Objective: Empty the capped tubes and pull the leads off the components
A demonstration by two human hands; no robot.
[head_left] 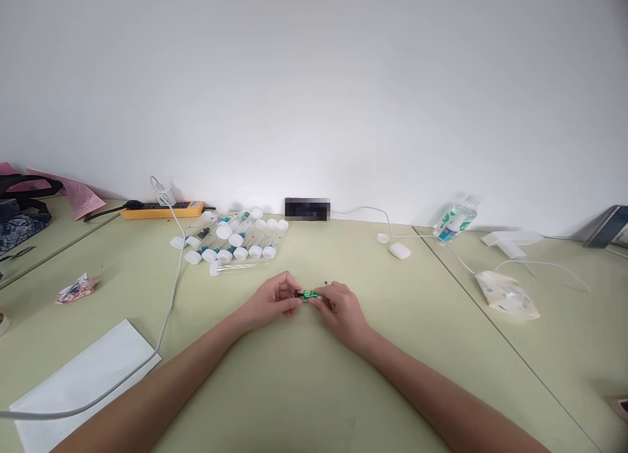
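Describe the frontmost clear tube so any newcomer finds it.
Find the orange power strip by the white wall. Clear, white-capped tubes cluster right of it, nearer the viewer. The frontmost tube lies nearly parallel to the wall, cap leftward, unlike its slanted neighbours.

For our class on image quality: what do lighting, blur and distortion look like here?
Head view: soft light on the wall, dimmer toward the upper right corner; dark rectangular object pixelated; bottle leaning outward, perhaps wide-angle distortion; green piece too small for fine detail.

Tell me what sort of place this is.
Probably an office or workroom: pale green tables side by side against a white wall, an orange power strip, and a cluster of white-capped clear tubes.
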